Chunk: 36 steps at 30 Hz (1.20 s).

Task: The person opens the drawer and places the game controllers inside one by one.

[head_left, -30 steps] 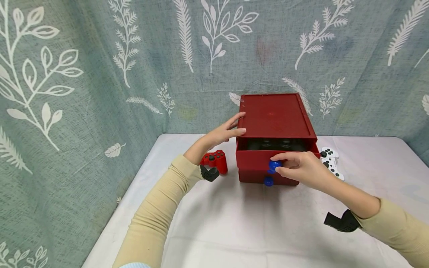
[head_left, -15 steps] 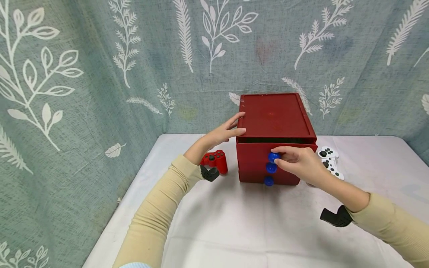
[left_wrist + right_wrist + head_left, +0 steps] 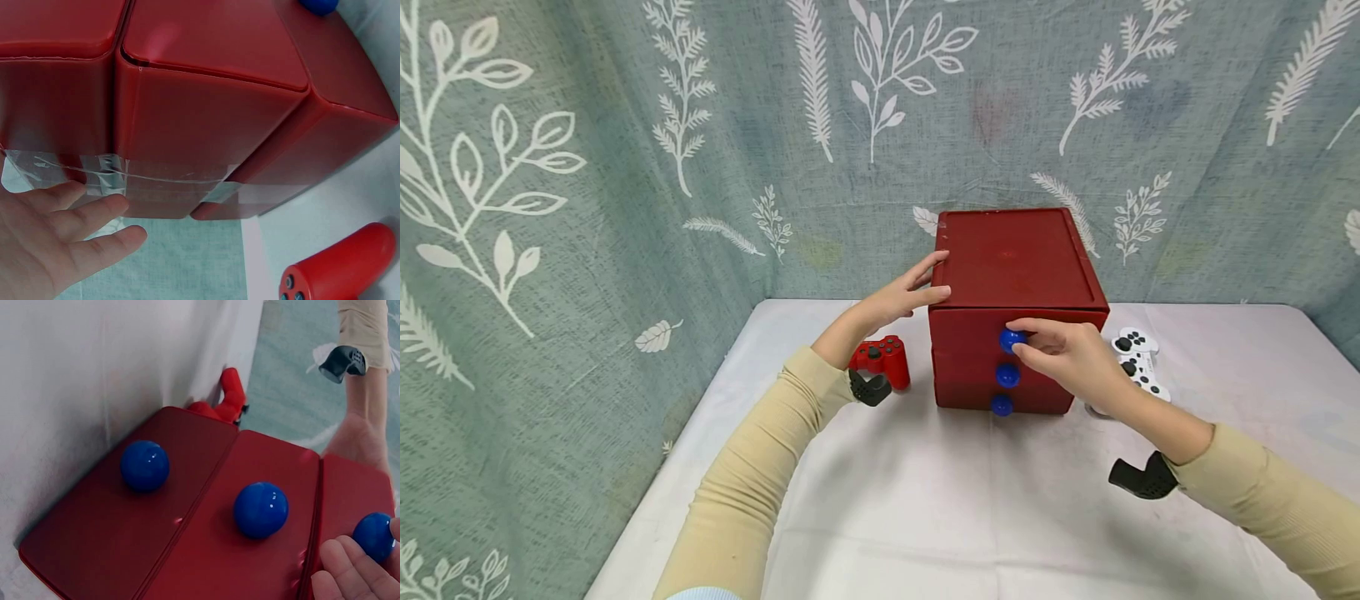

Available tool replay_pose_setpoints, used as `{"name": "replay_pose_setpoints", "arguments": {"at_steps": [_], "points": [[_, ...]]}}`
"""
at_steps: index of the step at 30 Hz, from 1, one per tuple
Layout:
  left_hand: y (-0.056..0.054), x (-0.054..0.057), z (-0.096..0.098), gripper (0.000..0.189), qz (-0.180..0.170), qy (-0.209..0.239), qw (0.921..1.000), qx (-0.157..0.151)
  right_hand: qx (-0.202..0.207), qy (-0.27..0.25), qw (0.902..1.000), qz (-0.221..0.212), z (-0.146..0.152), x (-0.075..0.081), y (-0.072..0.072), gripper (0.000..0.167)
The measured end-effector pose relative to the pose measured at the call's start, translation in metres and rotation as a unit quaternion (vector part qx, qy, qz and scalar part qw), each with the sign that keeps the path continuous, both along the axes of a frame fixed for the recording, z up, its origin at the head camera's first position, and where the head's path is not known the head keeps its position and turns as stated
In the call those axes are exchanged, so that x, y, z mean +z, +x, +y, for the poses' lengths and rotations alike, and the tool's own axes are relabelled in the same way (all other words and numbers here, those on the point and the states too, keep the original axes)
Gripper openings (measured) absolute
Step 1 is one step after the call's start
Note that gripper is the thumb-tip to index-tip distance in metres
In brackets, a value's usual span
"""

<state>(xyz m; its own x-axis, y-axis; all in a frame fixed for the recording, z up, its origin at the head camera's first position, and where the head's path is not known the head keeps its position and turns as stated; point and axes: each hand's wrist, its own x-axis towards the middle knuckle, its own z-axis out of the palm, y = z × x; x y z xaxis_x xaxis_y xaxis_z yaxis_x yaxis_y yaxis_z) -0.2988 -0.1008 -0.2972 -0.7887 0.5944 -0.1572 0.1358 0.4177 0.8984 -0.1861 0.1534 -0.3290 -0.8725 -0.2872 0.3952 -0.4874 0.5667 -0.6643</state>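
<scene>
A dark red drawer box point(image 3: 1015, 258) with three stacked drawers stands on the table. Each drawer front carries a round blue knob, and all three drawers sit flush in the box. My right hand point(image 3: 1078, 358) pinches the top knob point(image 3: 1011, 340) between thumb and index finger; the middle knob point(image 3: 1007, 375) and the bottom knob point(image 3: 1002, 406) are untouched. At the box's upper left edge, my left hand point(image 3: 898, 302) rests with its fingers extended. The left wrist view shows these fingers point(image 3: 94, 219) beside the box's taped side.
Left of the box lies a red game controller point(image 3: 883, 360), partly behind the left wrist. A white game controller point(image 3: 1138, 364) lies to the right, partly hidden by the right hand. A patterned curtain point(image 3: 850, 150) hangs behind the white-covered table point(image 3: 910, 500).
The top drawer has slid inward from partly open to flush with the box, with my right hand moving forward on its knob. My left hand has stayed in place.
</scene>
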Motion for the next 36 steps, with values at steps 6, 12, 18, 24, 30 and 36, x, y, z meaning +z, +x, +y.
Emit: {"name": "replay_pose_setpoints", "arguments": {"at_steps": [6,12,18,24,30,36], "points": [[0.001,-0.002,0.000,0.062,0.014,0.001,0.9999,-0.002,0.002,-0.004,1.0000,-0.008,0.001,-0.001,-0.004,0.029],[0.001,-0.002,0.000,0.061,0.020,0.002,0.9998,-0.004,0.006,-0.002,1.0000,-0.006,0.003,-0.002,-0.006,0.030],[0.001,0.000,0.000,0.063,0.011,0.001,0.9999,-0.004,0.011,-0.010,0.9997,-0.021,0.004,-0.002,-0.007,0.031],[-0.001,0.001,0.000,0.066,-0.001,0.003,1.0000,-0.008,0.019,-0.027,0.9983,-0.048,0.006,-0.004,-0.008,0.034],[0.001,-0.001,0.000,0.064,0.003,0.003,1.0000,-0.005,0.030,-0.057,0.9963,-0.055,0.010,-0.010,-0.006,0.034],[0.001,-0.003,-0.001,0.061,0.021,0.003,0.9998,-0.007,0.035,-0.088,0.9929,-0.072,0.017,-0.016,0.000,0.034]]}}
